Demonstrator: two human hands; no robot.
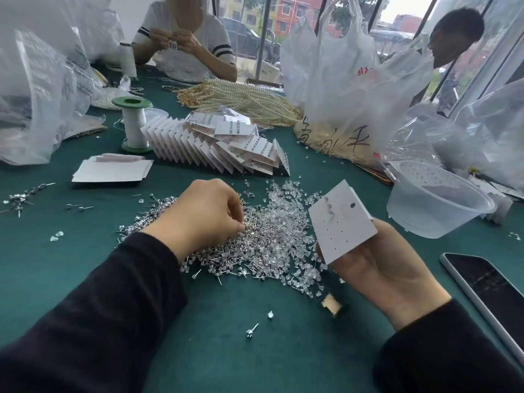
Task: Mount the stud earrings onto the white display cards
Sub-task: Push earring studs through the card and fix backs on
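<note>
A heap of silver stud earrings and clear backs (269,236) lies on the green table in front of me. My left hand (204,214) rests on the heap with fingers curled down, its fingertips pinching at studs. My right hand (377,265) holds a white display card (340,225) tilted upright from below; the card has small holes and a couple of studs near its top. Blank white cards (110,170) lie at the left. A fanned row of filled cards (224,146) stands behind the heap.
A clear plastic bowl (436,205) sits at the right, a phone (487,293) near the right edge. A green-capped thread spool (133,123), pearl strings (241,97) and plastic bags (340,80) crowd the back. Two people sit across the table. Loose studs (22,197) lie left.
</note>
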